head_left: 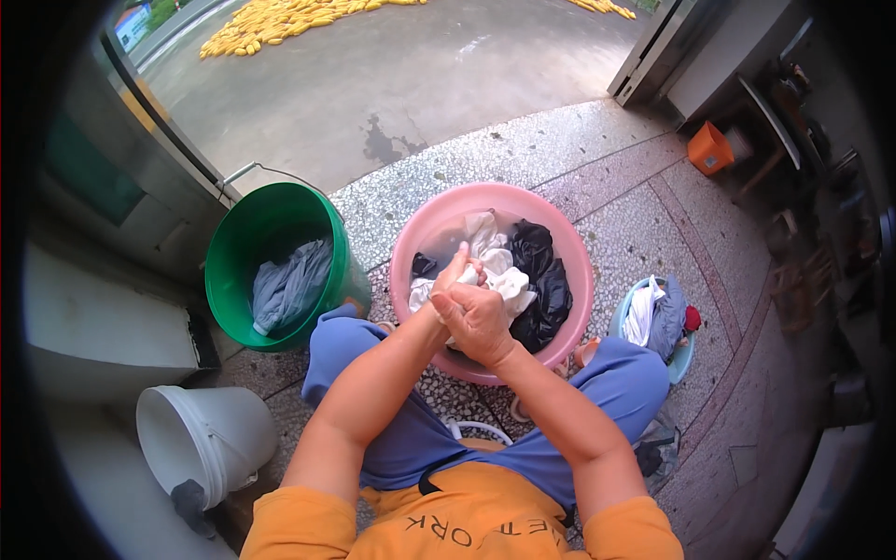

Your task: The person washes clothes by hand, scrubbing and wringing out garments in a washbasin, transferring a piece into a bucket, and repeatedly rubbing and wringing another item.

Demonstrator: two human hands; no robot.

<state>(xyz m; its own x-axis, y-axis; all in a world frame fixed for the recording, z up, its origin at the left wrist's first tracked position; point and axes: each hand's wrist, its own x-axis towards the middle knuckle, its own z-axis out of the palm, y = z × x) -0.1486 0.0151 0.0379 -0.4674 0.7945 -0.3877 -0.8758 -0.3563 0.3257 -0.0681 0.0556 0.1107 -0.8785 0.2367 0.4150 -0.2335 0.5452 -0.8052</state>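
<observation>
A round pink basin in front of me holds water and soaking laundry. My left hand is over its middle, fingers curled round a bunched white cloth. Just below it, my right hand is closed against the left one and grips the same cloth; its fingers are partly hidden. White garments lie in the basin beyond my hands. Along its right side are dark, wet garments, and another dark piece shows at the left.
A green bucket with grey clothing stands left. Nearer me, a white bucket lies tipped. On the right is a light-blue basin of clothes. An orange bin stands farther off; yellow corn cobs cover the ground outside.
</observation>
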